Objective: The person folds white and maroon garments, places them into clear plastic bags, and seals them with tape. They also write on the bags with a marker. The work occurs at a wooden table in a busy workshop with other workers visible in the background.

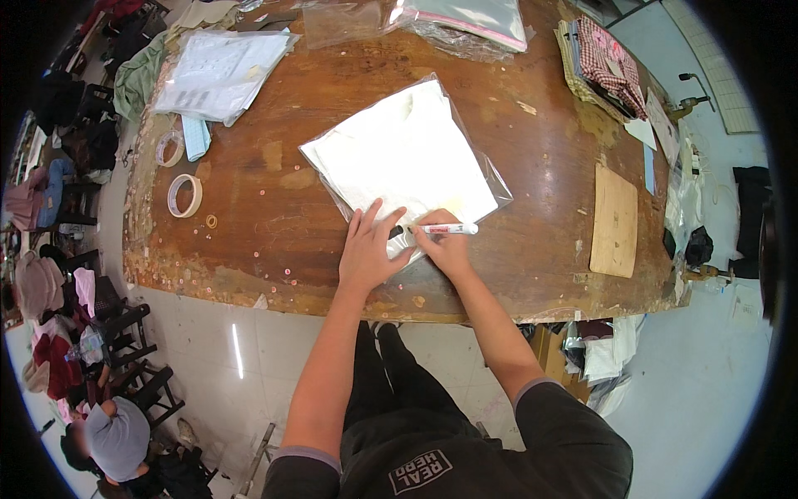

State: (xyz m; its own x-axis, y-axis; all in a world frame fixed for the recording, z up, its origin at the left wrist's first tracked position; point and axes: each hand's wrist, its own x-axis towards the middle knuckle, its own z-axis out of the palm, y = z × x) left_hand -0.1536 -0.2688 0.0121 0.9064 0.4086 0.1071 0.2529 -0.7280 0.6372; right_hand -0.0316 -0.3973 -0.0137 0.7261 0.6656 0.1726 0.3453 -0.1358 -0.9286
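Note:
White folded cloth in a clear plastic bag lies turned at an angle on the brown wooden table. My right hand grips a white marker pen, its uncapped-looking end over the bag's near corner. My left hand rests on the near left edge of the bag with its fingers spread. A black marker cap shows beside the thumb of my left hand; how it is held is hidden.
Tape rolls and a bag of papers lie at the left. Clear plastic bags are at the far edge. Folded checked fabrics and a thin wooden board lie right. A person sits at the lower left.

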